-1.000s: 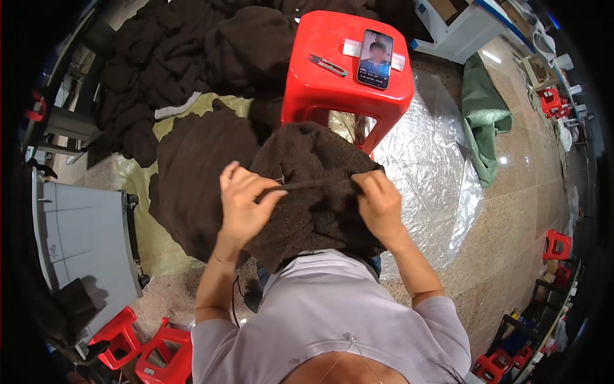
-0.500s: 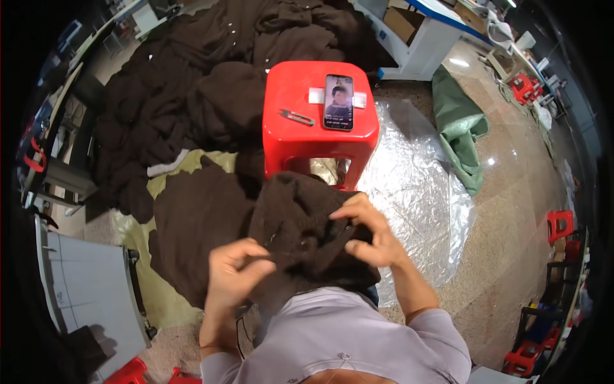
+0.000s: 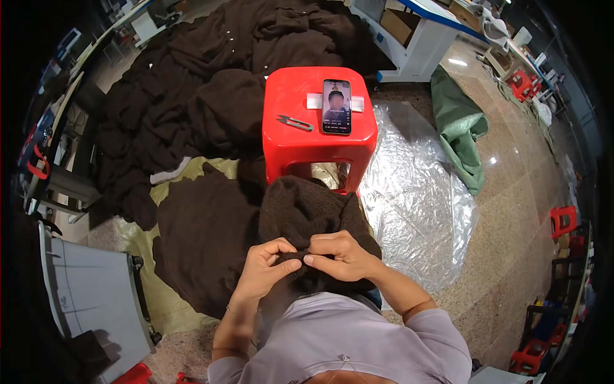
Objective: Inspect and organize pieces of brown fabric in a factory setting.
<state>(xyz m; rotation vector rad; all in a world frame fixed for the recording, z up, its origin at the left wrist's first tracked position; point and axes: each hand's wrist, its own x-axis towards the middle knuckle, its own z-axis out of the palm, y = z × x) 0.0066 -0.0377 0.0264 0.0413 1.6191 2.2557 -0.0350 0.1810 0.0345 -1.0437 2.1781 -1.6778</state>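
A dark brown knitted garment (image 3: 300, 205) lies across my lap, its far end reaching the front of a red plastic stool (image 3: 281, 150). My left hand (image 3: 268, 264) pinches an edge of the fabric between thumb and fingers. Close beside it, my right hand (image 3: 342, 255) grips the same edge, thumb and fingertips pressed together. The two hands nearly touch over the garment. Whatever small detail sits between the fingertips is hidden. On the stool top lie thread snips (image 3: 295, 123) and a phone (image 3: 336, 107) with its screen lit.
A large pile of brown garments (image 3: 211, 77) covers the floor beyond and left of the stool. More brown cloth (image 3: 198, 237) lies left of my lap. Clear plastic sheeting (image 3: 416, 198) and a green sack (image 3: 457, 128) are on the right. A grey panel (image 3: 93, 294) stands near left.
My hands have come together at the garment's edge; they were apart before. The right hand moved left and nearer and now grips the fabric. The left moved slightly right.
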